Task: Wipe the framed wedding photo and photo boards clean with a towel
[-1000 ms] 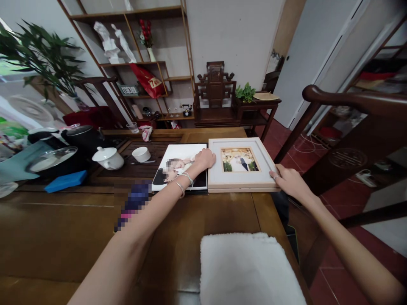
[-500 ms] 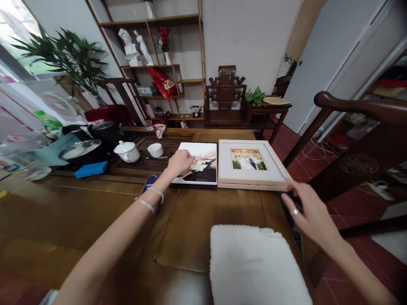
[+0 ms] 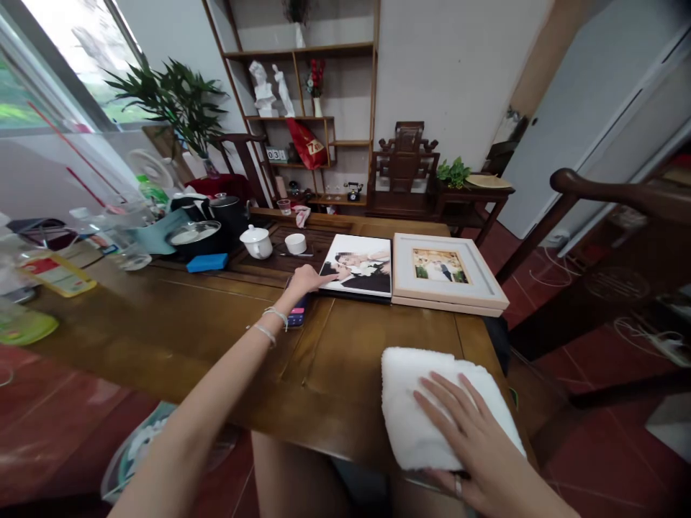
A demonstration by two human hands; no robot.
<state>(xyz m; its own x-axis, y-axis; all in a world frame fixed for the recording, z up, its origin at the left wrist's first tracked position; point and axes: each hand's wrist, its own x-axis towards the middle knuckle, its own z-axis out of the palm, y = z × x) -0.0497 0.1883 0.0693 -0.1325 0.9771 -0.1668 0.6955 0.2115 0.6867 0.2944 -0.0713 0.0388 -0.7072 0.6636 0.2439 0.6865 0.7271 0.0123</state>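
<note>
My left hand [image 3: 309, 279] is at the left edge of a photo panel [image 3: 372, 248], a white and black picture with white flowers. One digit lies over its lower left corner; the other fingers are curled and partly hidden. Right beside the panel lies a pale wooden picture frame [image 3: 475, 293] with a wedding photo on a white mat. At the table's near right edge, my right hand [image 3: 469, 439] rests on a folded white towel [image 3: 413, 381], fingers spread flat on top, thumb by its near edge. A phone [image 3: 296, 314] sits under my left wrist.
On the wooden table [image 3: 216, 345] stand a white lidded cup [image 3: 255, 242], a small white bowl [image 3: 296, 243], a blue sponge [image 3: 207, 262] and a dark pot [image 3: 194, 237]. A wooden chair [image 3: 583, 288] is close on the right. Bottles and containers crowd the far left.
My right hand has moved from the picture frame's near right corner down onto the towel. My left hand has slid left, from over the photo panel to its left edge. The view has shifted left.
</note>
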